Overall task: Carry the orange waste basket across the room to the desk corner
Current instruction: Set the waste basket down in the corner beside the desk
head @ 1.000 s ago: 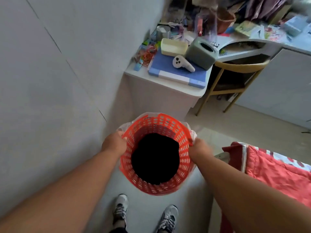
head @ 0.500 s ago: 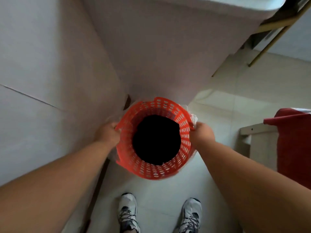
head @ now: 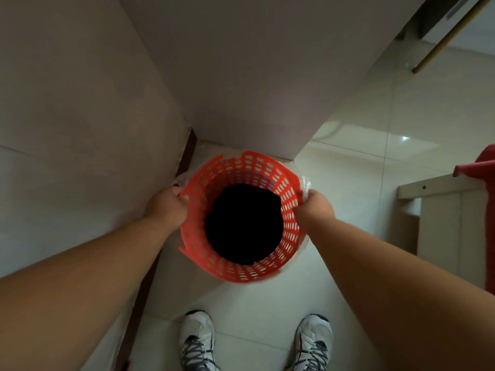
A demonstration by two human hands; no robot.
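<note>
The orange waste basket (head: 235, 271) is a round plastic mesh tub with a black inside and a clear plastic liner at its rim. I look straight down into it. My left hand (head: 167, 208) grips its left rim and my right hand (head: 314, 211) grips its right rim. The basket sits low in the nook where the wall (head: 80, 129) meets the desk side panel (head: 254, 76), right at the desk's corner. Whether its bottom touches the floor is hidden.
My two white sneakers (head: 198, 341) stand on the pale tiled floor (head: 375, 162) just behind the basket. A beige bed frame (head: 442, 223) with a red cover (head: 482, 167) is at the right. A yellow chair leg (head: 442, 41) shows at top right.
The view has tilted down and closed in on the desk; the desktop is out of sight. The basket has gone lower into the wall-and-desk nook, both hands still on its rim.
</note>
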